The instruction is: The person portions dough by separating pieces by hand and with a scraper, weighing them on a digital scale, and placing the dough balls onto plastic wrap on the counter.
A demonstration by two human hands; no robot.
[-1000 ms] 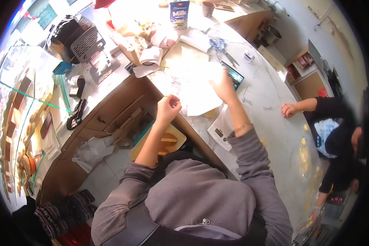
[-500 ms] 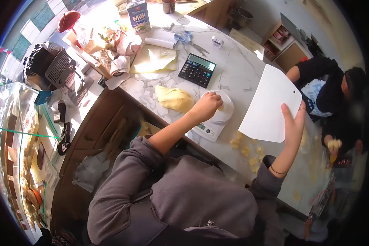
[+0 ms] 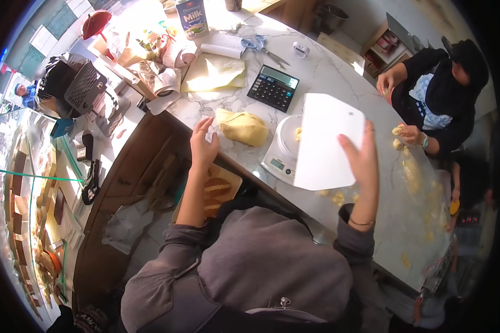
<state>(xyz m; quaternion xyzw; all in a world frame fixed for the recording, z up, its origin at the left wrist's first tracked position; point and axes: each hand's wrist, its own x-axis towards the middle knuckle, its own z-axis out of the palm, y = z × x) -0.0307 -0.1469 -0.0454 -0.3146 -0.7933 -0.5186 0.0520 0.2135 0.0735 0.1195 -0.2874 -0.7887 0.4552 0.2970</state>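
Note:
My right hand (image 3: 364,158) grips a large white plastic dough scraper (image 3: 325,141), tilted over the right side of the kitchen scale (image 3: 278,161). A small piece of dough (image 3: 298,134) shows on the scale's round plate, partly hidden behind the scraper. My left hand (image 3: 205,147) is raised at the counter's edge with its fingers apart and nothing in it. Just right of it lies a big smooth lump of yellow dough (image 3: 243,129). Several small dough pieces (image 3: 338,198) rest on the counter below the scraper.
A calculator (image 3: 272,87), scissors (image 3: 264,51), a paper roll (image 3: 222,50) and a milk carton (image 3: 192,19) stand farther back on the marble counter (image 3: 333,72). Across it, a person in black (image 3: 450,100) handles dough pieces. Wrapped bundles (image 3: 164,83) sit at the left.
My left hand has left the scale plate, moved left past the big dough and opened. My right hand has brought the scraper left, over the scale. The co-worker has come farther into view.

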